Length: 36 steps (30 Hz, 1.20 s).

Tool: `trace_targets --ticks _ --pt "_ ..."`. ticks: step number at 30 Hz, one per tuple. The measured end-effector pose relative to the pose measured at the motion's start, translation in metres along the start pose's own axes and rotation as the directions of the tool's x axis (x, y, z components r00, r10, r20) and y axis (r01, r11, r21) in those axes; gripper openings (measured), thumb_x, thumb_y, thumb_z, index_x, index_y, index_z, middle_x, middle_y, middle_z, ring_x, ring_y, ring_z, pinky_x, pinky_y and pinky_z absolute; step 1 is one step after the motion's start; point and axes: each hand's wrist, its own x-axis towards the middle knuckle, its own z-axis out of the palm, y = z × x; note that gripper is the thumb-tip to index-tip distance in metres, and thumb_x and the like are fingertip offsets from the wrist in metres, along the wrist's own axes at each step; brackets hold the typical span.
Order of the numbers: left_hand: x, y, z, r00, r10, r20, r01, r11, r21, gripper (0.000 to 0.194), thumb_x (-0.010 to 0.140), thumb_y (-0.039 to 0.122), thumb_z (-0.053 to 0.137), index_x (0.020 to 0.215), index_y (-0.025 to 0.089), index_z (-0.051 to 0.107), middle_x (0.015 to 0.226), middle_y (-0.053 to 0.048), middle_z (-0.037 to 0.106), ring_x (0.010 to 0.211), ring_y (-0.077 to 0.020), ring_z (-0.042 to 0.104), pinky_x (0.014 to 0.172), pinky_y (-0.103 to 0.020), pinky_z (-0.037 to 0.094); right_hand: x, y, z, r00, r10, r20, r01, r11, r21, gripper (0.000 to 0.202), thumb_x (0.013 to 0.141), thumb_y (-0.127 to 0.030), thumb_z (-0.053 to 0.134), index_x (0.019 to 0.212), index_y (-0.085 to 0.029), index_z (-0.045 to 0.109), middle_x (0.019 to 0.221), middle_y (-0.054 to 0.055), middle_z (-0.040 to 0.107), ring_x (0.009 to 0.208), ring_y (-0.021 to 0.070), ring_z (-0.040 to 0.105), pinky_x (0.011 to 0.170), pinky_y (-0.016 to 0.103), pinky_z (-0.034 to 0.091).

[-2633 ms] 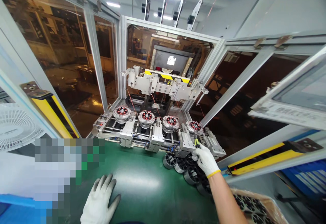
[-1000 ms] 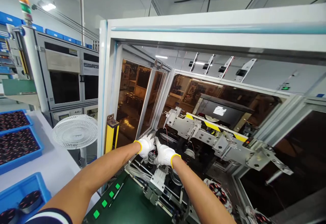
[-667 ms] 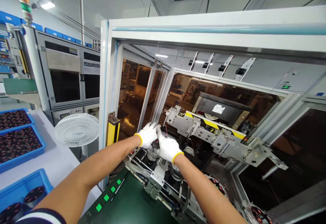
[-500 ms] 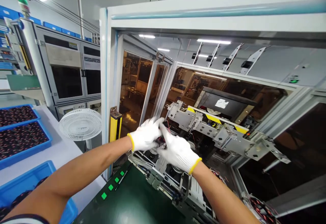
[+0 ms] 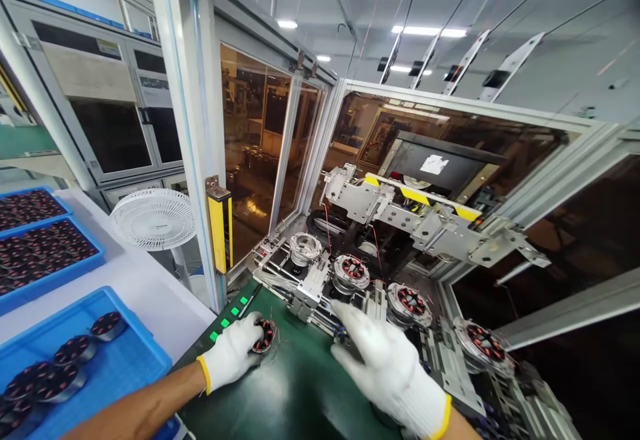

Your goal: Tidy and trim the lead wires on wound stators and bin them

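Note:
My left hand (image 5: 233, 352), in a white knit glove with a yellow cuff, is closed around a wound motor stator (image 5: 264, 336) with dark poles, reddish coils and loose thin wire ends. It is low over the dark green work surface (image 5: 295, 393). To the right, my gloved right hand (image 5: 377, 353) has its thumb and fingers apart, with nothing seen in it. It hovers in front of a row of round metal fixtures. The leftmost fixture (image 5: 305, 249) shows a bare metal ring. Stators sit in the other fixtures, such as the second one's stator (image 5: 352, 268).
A blue tray (image 5: 125, 307) with several stators stands at left on a white table (image 5: 145, 283), and fuller blue trays (image 5: 95, 253) lie behind it. A white fan (image 5: 154, 220) and a yellow-black post (image 5: 219, 230) flank the frame. A metal head bar (image 5: 400, 217) spans above the fixtures.
My hands were together at the leftmost fixture. They have separated: the left came down and left with a stator, the right moved down and right. The view has tilted downward.

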Motion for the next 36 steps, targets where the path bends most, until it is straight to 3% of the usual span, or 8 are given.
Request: trace_targets --ticks 5,9,12,16,21,26,31,36 --pt "0.008 0.004 -0.052 0.972 0.213 -0.099 -0.203 0.974 0.101 0.047 0.065 0.038 0.072 0.107 0.024 0.057 0.121 -0.008 0.053 0.102 -0.0271 0.055 0.088 -0.04 0.044 -0.003 0.05 -0.014 0.947 0.298 0.116 -0.292 0.954 -0.068 0.052 0.087 -0.035 0.047 0.137 -0.022 0.043 0.125 0.008 0.06 0.099 0.0252 0.064 0.086 0.039 0.05" --pt "0.056 0.055 -0.125 0.807 0.534 -0.252 -0.465 0.838 0.284 0.05 0.072 0.049 0.066 0.111 0.02 0.055 0.121 -0.01 0.052 0.11 -0.0289 0.047 0.095 -0.043 0.037 0.027 0.091 -0.028 0.838 0.485 0.251 -0.484 0.872 -0.071 0.06 0.082 -0.042 0.052 0.139 -0.029 0.039 0.12 0.006 0.063 0.099 0.0283 0.063 0.078 0.038 0.05" --pt "0.115 0.102 -0.152 0.694 0.684 -0.223 -0.546 0.703 0.456 0.053 0.064 0.047 0.073 0.107 0.018 0.06 0.126 -0.014 0.047 0.12 -0.0371 0.036 0.098 -0.051 0.03 0.059 0.11 -0.023 0.818 0.47 0.331 -0.515 0.855 0.059 0.072 0.077 -0.036 0.059 0.143 -0.027 0.033 0.116 0.005 0.065 0.1 0.0239 0.062 0.078 0.031 0.048" --pt "0.181 0.14 -0.143 0.727 0.685 -0.053 -0.566 0.64 0.519 0.058 0.057 0.043 0.077 0.11 0.024 0.064 0.138 -0.014 0.037 0.13 -0.0449 0.019 0.099 -0.059 0.024 0.085 0.116 -0.006 0.756 0.497 0.426 -0.566 0.823 0.045 0.091 0.067 -0.028 0.066 0.147 -0.022 0.022 0.113 0.008 0.065 0.095 0.0226 0.063 0.071 0.028 0.046" --pt "0.215 0.148 -0.117 0.766 0.64 0.06 -0.577 0.644 0.503 0.056 0.054 0.044 0.078 0.106 0.025 0.068 0.136 -0.015 0.042 0.123 -0.0435 0.029 0.091 -0.058 0.034 0.09 0.12 0.012 0.731 0.512 0.451 -0.553 0.832 -0.046 0.101 0.065 -0.033 0.066 0.149 -0.017 0.013 0.106 0.013 0.066 0.086 0.0249 0.065 0.064 0.028 0.044" --pt "0.219 0.14 -0.105 0.777 0.625 0.081 -0.573 0.647 0.503 0.066 0.055 0.046 0.077 0.115 0.023 0.062 0.137 -0.017 0.043 0.123 -0.0423 0.03 0.092 -0.057 0.034 0.091 0.12 0.035 0.703 0.473 0.532 -0.483 0.866 -0.132 0.113 0.062 -0.036 0.069 0.149 -0.013 0.002 0.104 0.017 0.066 0.084 0.0266 0.066 0.063 0.03 0.045" --pt "0.21 0.139 -0.101 0.781 0.622 0.055 -0.546 0.637 0.544 0.085 0.058 0.045 0.075 0.129 0.006 0.049 0.138 -0.027 0.042 0.125 -0.0422 0.032 0.094 -0.053 0.034 0.082 0.107 0.055 0.782 0.411 0.469 -0.337 0.911 -0.237 0.112 0.065 -0.031 0.068 0.148 -0.006 -0.003 0.102 0.02 0.066 0.091 0.0305 0.065 0.07 0.034 0.046" --pt "0.2 0.152 -0.135 0.749 0.661 -0.044 -0.519 0.627 0.581 0.081 0.06 0.041 0.073 0.125 -0.002 0.05 0.136 -0.031 0.041 0.13 -0.0445 0.025 0.101 -0.057 0.022 0.087 0.099 0.02 0.831 0.445 0.334 -0.325 0.876 -0.357 0.104 0.075 -0.038 0.062 0.147 -0.006 -0.005 0.1 0.022 0.065 0.087 0.0341 0.065 0.07 0.038 0.046"
